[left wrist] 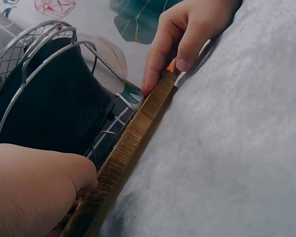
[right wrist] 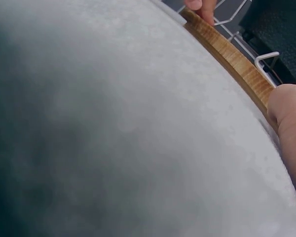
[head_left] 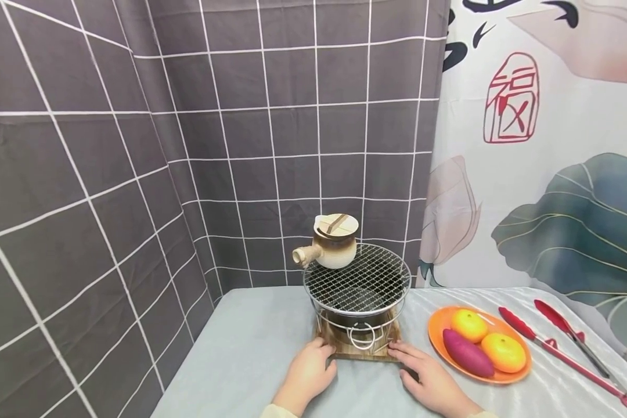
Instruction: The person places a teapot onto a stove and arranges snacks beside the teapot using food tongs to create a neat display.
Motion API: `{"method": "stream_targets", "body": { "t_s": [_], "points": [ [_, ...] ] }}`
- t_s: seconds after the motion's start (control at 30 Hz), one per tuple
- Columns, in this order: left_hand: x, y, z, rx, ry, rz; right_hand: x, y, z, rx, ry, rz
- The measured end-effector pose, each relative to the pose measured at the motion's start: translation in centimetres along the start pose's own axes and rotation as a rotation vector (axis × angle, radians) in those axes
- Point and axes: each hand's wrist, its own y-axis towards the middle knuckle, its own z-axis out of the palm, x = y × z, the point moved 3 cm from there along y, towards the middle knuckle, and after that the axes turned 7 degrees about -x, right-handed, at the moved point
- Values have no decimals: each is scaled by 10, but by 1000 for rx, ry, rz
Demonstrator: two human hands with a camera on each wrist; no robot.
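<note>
A wooden board (head_left: 359, 353) lies under a round grill stove with a wire mesh (head_left: 366, 278). At its front left corner, my left hand (head_left: 308, 374) grips the board with bent fingers. My right hand (head_left: 432, 380) holds the front right corner, fingers on the board's side and thumb near its front edge. The left wrist view has the board's edge (left wrist: 133, 136) running between my left hand (left wrist: 34, 190) and my right hand (left wrist: 190, 32). In the right wrist view my right hand (right wrist: 291, 118) covers one board end; the fingertips underneath are hidden.
A small clay pot (head_left: 337, 249) with a wooden lid and side handle sits at the mesh's back left. To the right, an orange plate (head_left: 501, 378) bears a purple sweet potato (head_left: 467, 353) and two orange fruits (head_left: 503, 352). Red-tipped tongs (head_left: 575, 360) lie beyond it.
</note>
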Motion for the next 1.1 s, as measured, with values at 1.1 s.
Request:
{"method": "stream_targets", "body": {
  "t_s": [1.1],
  "points": [
    [-4, -7, 4, -104, 69, 63, 8, 18, -11, 64, -12, 60]
  ]
}}
